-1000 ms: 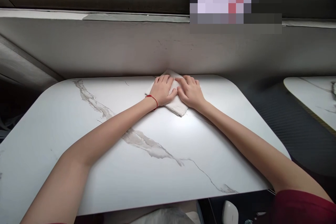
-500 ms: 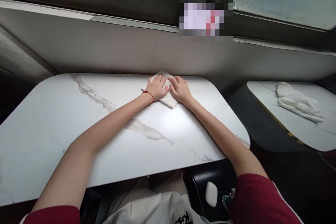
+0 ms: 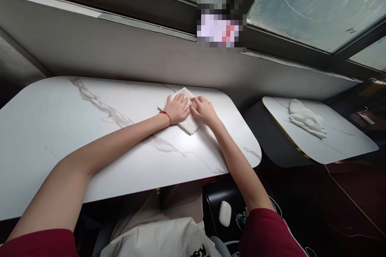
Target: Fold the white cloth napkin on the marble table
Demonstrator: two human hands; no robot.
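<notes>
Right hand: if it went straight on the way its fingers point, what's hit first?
Most likely the left hand: the right hand points toward its fingers across the white cloth. The gap looks very small; one view leaves exact depth unclear.

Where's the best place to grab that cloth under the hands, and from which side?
Probably the near corner of the cloth, pinched from the person's side. It points toward the person, clear of the left hand and right hand, which sit farther back. The cloth lies flat on the table, so its edge may need lifting first.
</notes>
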